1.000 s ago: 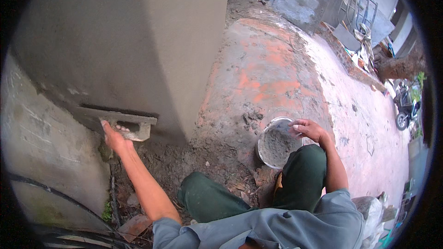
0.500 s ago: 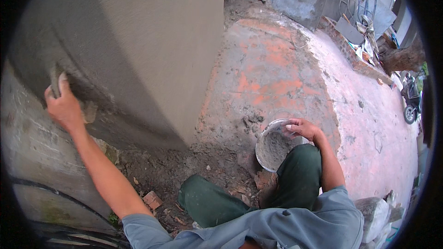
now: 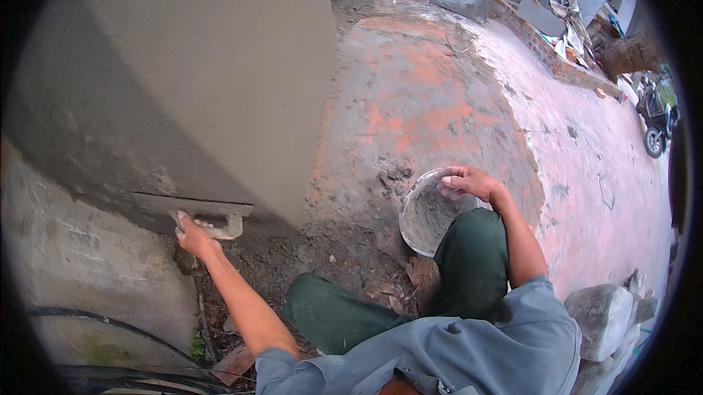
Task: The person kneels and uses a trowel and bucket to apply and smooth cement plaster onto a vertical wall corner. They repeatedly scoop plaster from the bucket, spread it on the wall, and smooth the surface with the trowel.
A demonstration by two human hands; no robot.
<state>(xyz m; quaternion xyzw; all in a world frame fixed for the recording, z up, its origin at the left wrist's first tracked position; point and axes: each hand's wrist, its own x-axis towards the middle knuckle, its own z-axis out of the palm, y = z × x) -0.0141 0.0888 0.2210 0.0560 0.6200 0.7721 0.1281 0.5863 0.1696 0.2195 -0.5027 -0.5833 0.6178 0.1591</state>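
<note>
- The left hand is clamped round the handle of a grey plastering float, thumb on the near side and fingers curled through.
- The float lies against the grey rendered wall, just above its bottom edge and left of its lower right corner; its long side runs roughly along that edge.
- The right hand is at the far rim of a round bucket, fingers bent over into the mouth; whether they pinch the rim or merely rest there, I cannot tell.
- Grey mortar sits inside the bucket, which stands on the ground to the right of the wall's lower right corner, partly hidden by the right knee.
- The step in hand looks to be smoothing the low strip of render along the bottom edge.
- As I judge it, the next move calls for a flat blade, even pressure and a steady stroke, without digging in the float's end or catching the sloping concrete below.
- Farther out, black cables lie near the left elbow, and a pale wrapped bundle sits behind the right arm.
</note>
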